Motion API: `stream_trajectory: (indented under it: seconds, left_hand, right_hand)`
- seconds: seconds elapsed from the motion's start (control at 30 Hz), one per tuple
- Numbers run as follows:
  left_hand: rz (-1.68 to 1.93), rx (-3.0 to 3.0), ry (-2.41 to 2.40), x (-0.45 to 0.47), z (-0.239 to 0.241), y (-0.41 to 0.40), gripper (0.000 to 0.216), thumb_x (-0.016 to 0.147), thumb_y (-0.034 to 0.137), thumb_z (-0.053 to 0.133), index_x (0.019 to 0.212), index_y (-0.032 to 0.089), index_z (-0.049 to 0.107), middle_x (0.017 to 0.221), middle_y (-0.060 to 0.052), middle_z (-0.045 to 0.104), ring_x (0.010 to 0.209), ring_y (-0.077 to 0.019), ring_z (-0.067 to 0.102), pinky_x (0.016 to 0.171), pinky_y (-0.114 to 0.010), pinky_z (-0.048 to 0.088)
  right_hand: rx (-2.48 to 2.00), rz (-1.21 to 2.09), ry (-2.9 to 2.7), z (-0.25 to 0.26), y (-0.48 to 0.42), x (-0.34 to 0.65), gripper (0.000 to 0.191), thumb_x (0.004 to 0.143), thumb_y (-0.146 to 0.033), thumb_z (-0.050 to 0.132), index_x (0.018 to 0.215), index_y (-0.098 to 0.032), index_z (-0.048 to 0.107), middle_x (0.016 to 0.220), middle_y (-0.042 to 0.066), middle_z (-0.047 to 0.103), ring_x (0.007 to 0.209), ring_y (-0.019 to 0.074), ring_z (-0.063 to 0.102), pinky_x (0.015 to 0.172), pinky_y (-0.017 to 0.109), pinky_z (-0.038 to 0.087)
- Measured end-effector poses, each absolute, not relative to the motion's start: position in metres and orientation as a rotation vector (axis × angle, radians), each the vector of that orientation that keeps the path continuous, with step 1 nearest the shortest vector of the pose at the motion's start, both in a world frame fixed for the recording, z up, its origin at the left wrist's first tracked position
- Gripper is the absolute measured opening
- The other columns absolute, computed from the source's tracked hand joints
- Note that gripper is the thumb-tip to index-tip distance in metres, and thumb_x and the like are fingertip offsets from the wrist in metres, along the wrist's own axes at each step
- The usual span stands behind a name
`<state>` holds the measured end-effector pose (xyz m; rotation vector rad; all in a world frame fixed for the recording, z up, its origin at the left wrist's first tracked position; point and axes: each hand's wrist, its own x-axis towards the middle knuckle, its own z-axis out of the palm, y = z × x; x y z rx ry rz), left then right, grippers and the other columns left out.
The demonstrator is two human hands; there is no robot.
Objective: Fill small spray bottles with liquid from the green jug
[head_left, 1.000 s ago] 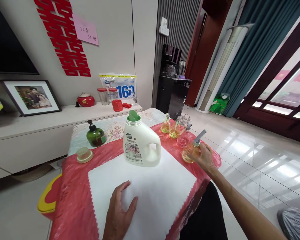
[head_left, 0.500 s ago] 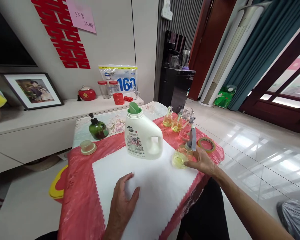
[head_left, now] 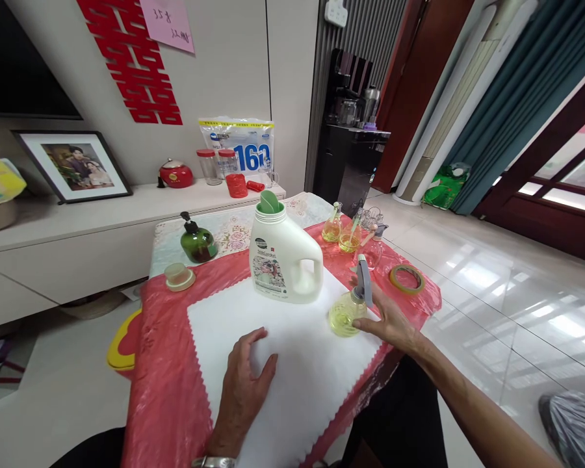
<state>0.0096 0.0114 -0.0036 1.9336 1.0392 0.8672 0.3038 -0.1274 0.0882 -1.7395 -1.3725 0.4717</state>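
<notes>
Presently gripping a spray bottle (head_left: 344, 316) with right hand (head_left: 389, 322) curled around, right of the jug (head_left: 285, 260). Holding left hand (head_left: 246, 377) half-open, empty, in front of the jug.

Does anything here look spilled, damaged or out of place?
No visible spill or damage. Slightly odd: the large white plastic jug stands uncapped, green spout exposed; a translucent round cap sits left of it on red plastic sheeting.

Bright, soft daylight comes from the brown-framed glass door (head_left: 568, 195) at right, leaving streaky white glare across the glossy pale floor tiles (head_left: 560, 318). Small highlights speckle the crinkled red plastic sheet (head_left: 163, 344). Focus is mostly sharp; wide-angle distortion makes the outer edges lean.
</notes>
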Motion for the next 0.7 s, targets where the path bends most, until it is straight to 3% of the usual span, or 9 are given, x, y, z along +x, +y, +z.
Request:
stream_trajectory:
  seconds: [0.2, 0.43, 0.57, 0.7]
  left_hand:
    - [0.795, 1.901, 1.088, 0.01, 0.001, 0.011, 0.042, 0.083, 0.042, 0.06, 0.121, 0.025, 0.057, 0.126, -0.009, 0.066, 0.124, -0.0314, 0.058, 0.095, -0.05, 0.053]
    - [0.805, 1.917, 1.081, 0.009, 0.0, 0.012, 0.043, 0.083, 0.042, 0.06, 0.122, 0.024, 0.057, 0.124, -0.009, 0.067, 0.123, -0.0304, 0.059, 0.106, -0.055, 0.046]
    - [0.811, 1.941, 1.065, 0.008, -0.004, 0.013, 0.043, 0.084, 0.041, 0.06, 0.123, 0.024, 0.056, 0.123, -0.009, 0.068, 0.123, -0.03, 0.059, 0.105, -0.054, 0.047]
    - [0.821, 1.964, 1.039, 0.008, -0.006, 0.014, 0.043, 0.085, 0.04, 0.06, 0.125, 0.024, 0.055, 0.122, -0.009, 0.068, 0.122, -0.0295, 0.06, 0.105, -0.054, 0.047]
  right_hand:
    - [-1.813, 0.149, -1.226, 0.106, -0.126, 0.288, 0.089, 0.079, -0.059, 0.074, 0.151, -0.026, 0.035, 0.125, 0.01, 0.055, 0.114, 0.0264, 0.054, 0.098, 0.046, 0.047]
    - [-1.968, -0.013, -1.185, 0.14, -0.121, 0.27, 0.085, 0.085, -0.068, 0.06, 0.154, -0.023, 0.036, 0.109, 0.009, 0.063, 0.089, 0.022, 0.061, 0.074, 0.037, 0.053]
    - [-2.118, -0.137, -1.207, 0.15, -0.116, 0.27, 0.072, 0.086, -0.052, 0.06, 0.149, -0.021, 0.041, 0.095, 0.006, 0.067, 0.077, 0.0209, 0.062, 0.072, 0.037, 0.051]
    - [-2.166, -0.321, -1.331, 0.153, -0.115, 0.272, 0.059, 0.087, -0.038, 0.052, 0.143, -0.021, 0.044, 0.094, 0.005, 0.067, 0.079, 0.0213, 0.063, 0.072, 0.035, 0.047]
